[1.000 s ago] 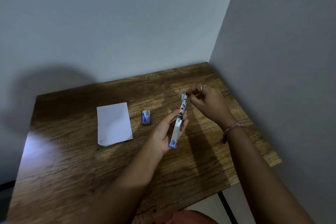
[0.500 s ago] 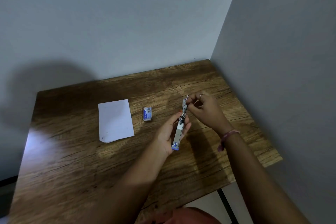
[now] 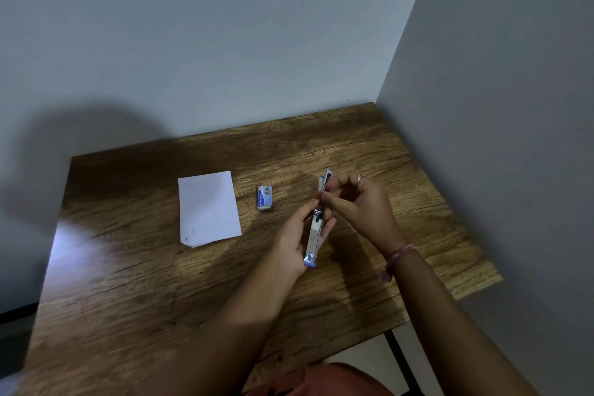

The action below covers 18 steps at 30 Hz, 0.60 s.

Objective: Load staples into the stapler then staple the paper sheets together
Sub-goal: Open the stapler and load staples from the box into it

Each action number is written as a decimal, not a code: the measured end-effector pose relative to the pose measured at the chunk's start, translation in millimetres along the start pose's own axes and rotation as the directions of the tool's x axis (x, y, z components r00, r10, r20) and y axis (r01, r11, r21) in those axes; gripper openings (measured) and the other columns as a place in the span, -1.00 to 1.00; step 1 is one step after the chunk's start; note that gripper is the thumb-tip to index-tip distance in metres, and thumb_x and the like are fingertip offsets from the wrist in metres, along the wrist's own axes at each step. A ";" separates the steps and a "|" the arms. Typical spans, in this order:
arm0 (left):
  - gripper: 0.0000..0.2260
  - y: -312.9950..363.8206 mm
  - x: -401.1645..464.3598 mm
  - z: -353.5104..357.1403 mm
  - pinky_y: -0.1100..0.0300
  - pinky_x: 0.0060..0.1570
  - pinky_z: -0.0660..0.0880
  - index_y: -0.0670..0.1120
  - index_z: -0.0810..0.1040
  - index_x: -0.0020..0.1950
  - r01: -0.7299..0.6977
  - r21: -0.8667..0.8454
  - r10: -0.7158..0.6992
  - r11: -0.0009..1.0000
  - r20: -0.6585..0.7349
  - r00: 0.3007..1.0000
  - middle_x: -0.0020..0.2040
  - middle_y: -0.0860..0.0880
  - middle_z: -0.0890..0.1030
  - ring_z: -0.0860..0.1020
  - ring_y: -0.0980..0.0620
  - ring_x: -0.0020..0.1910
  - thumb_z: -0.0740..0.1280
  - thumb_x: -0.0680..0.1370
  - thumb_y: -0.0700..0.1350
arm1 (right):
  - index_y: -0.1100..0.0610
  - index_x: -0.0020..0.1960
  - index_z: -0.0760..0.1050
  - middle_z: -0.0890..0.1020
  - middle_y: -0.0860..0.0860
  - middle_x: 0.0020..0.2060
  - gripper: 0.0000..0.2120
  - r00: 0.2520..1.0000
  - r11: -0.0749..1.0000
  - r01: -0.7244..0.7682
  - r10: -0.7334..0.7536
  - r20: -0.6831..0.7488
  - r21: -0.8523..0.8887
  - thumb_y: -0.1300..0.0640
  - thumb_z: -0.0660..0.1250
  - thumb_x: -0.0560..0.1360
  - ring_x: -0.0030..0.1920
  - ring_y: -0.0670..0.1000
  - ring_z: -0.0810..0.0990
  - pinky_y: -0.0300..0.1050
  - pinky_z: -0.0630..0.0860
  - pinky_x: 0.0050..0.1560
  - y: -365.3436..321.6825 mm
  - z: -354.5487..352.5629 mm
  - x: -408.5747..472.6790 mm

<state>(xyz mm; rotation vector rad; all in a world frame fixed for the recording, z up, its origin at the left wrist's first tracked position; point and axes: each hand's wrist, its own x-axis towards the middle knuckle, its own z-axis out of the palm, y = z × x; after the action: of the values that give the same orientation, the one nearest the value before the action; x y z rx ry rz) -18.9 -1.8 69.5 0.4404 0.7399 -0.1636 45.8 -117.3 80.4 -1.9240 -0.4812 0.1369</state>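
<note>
Right hand point(image 3: 356, 202) has slid down the stapler point(image 3: 316, 222) since half a second ago: its fingertips were at the far tip, now they pinch at the mid-section near the hinge. Far tip is exposed again. Left hand hasn't shifted its hold.

Left to right:
- Paper sheets point(image 3: 209, 207): small white stack flat on the desk point(image 3: 128, 267), well left of both hands, untouched. Faint marks on the top sheet, nothing legible.
- Staple box point(image 3: 265, 197): between the sheets and the hands, lying flat, blue and white print. Too small to read a brand.
- Left hand point(image 3: 297, 241): fingers curled around the stapler's lower half, carrying it above the desk.
- Stapler: opened out straight, long axis running near-to-far, blue end cap toward the person, far end tilted slightly right. Printing on the far tip is unreadable.
- Right hand: fingers bunched in a narrow pinch right at the stapler's channel. Can't tell whether a staple strip is between them.

Key relation: the right hand sits directly on the channel, in line with the axis. My read: loading step is underway, stapling not started.
</note>
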 end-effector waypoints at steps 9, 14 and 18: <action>-0.87 -2.3 -0.6 -0.3 0.20 -0.37 0.62 -0.26 0.60 -0.10 0.033 -0.066 -0.029 0.997 0.059 0.998 -0.31 -0.13 0.66 0.65 0.06 -0.38 0.36 0.52 -0.18 | 0.11 -0.01 0.61 0.70 0.08 -0.15 -0.79 0.992 0.984 -0.122 0.123 0.000 0.129 0.30 0.47 0.39 -0.10 -0.03 0.67 -0.24 0.59 -0.06 -4.9 4.3 -1.8; -0.85 2.7 1.7 -1.4 0.22 -0.36 0.61 -0.24 0.59 -0.05 0.026 -0.030 -0.024 0.999 0.045 0.999 -0.30 -0.13 0.67 0.67 0.03 -0.33 0.40 0.48 -0.17 | 0.14 -0.08 0.64 0.70 0.05 -0.21 -0.90 0.997 0.993 -0.074 0.076 -0.015 0.090 0.21 0.47 0.41 -0.16 -0.02 0.69 -0.20 0.61 -0.13 -5.8 3.8 -2.2; -0.84 5.1 5.5 0.8 0.21 -0.25 0.64 -0.23 0.60 0.02 -0.010 -0.030 0.011 1.000 0.037 0.999 -0.22 -0.12 0.67 0.65 0.03 -0.22 0.36 0.52 -0.17 | 0.11 -0.11 0.62 0.67 -0.04 -0.25 -0.89 0.998 1.000 -0.025 0.026 -0.053 0.017 0.24 0.48 0.39 -0.21 -0.14 0.66 -0.35 0.54 -0.16 -6.3 9.4 -1.8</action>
<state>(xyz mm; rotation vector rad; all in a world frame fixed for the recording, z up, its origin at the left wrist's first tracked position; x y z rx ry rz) -12.9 2.4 67.9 0.4120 0.7026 -0.1507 39.5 -107.9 82.1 -1.9137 -0.4192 0.1055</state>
